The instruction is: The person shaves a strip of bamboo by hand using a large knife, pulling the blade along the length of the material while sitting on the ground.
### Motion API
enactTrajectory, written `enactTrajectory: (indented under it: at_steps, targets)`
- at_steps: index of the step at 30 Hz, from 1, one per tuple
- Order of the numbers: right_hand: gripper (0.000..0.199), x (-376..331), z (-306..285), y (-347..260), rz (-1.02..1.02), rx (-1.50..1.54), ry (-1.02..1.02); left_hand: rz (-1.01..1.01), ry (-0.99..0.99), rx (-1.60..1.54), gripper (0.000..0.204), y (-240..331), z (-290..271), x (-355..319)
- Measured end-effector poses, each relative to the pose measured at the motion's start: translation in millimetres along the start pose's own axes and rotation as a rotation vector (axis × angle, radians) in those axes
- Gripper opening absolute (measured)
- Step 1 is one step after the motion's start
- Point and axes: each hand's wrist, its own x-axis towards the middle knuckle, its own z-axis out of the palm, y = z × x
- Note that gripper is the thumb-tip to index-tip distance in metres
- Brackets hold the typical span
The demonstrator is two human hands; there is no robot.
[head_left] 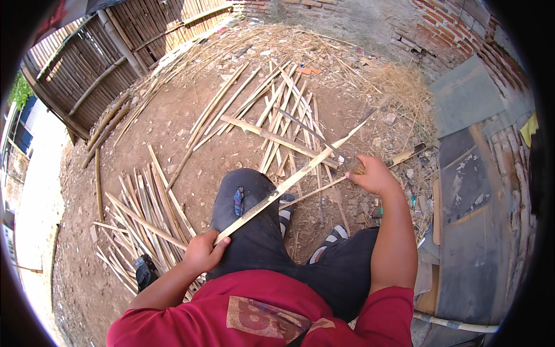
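My left hand (203, 252) is closed around the near end of a long split bamboo strip (283, 186). The strip lies across my left thigh and slants away to the far right. In my right hand (376, 175) is the handle of a long knife (306, 128), its dark blade pointing up and to the left. The blade crosses the strip near its middle; whether the two touch, I cannot tell. Beneath the blade, a thicker bamboo piece (272, 137) rests over other strips. A bamboo length (407, 155) with a dark end lies beyond my right hand.
Bundled bamboo strips (153, 202) lie to my left, and a loose, crossed pile (289, 104) lies ahead on the dirt. Dark sheets (471, 168) lie along the right side. A bamboo fence (110, 58) stands far left, a brick wall (457, 29) far right, with straw (399, 84) near it.
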Motion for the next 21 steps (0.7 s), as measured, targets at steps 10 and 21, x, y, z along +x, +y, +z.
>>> enactTrajectory:
  at_steps: [10,21]
  targets:
    - [0.045,4.3,6.2,21.9,-0.092,-0.096,0.215,0.011,0.002,0.037,0.048,5.3,1.6,2.6]
    - [0.046,-3.5,5.2,12.1,-0.073,0.035,0.102,0.041,0.008,0.024,0.045,-0.5,4.2,3.9]
